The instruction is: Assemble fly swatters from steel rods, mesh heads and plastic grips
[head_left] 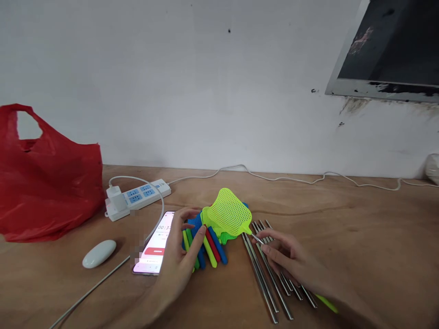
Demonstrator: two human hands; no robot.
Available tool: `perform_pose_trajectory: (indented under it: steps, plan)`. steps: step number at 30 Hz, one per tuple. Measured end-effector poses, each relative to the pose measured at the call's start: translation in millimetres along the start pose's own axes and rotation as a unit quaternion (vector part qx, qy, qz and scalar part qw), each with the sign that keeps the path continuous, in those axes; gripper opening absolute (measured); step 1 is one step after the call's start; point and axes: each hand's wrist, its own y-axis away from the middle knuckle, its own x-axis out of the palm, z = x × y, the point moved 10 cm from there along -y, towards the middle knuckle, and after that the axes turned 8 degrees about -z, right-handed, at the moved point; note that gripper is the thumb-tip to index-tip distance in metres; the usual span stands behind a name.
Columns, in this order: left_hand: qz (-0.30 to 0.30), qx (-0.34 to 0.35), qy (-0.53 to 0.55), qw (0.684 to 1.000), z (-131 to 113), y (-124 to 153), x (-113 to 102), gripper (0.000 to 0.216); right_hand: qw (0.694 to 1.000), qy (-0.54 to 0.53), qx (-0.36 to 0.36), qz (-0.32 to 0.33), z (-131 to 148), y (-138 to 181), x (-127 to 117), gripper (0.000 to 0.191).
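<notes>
- Head view: I observe the right hand (287, 256) pinching the metal neck of a yellow-green fly swatter (228, 212), beside loose metal rods (258, 275) on the desk (356, 228).
- Left hand (181, 251): thumb and fingers spread over coloured handles (213, 245); contact I cannot confirm.
- Step, in my judgement: working the neck; next move calls for a steady pinch.
- Swatter condition: perforated, rounded head, overlapping other mesh heads (196, 221).

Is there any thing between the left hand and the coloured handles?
Nothing visible: the left hand is right at the handles. The phone lies on the hand's other side, not between.
</notes>
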Motion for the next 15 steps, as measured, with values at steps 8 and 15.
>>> perform_pose_trajectory:
  steps: [8, 15]
  plan:
    - [0.018, 0.187, -0.014, 0.982, -38, 17, -1, 0.041, 0.833, 0.351, -0.376, -0.205, 54, 21, -24, 0.029]
    - [0.079, 0.248, -0.127, 0.957, -41, 10, 11, 0.026, 0.753, 0.392, -0.484, -0.213, 73, 38, -10, 0.023]
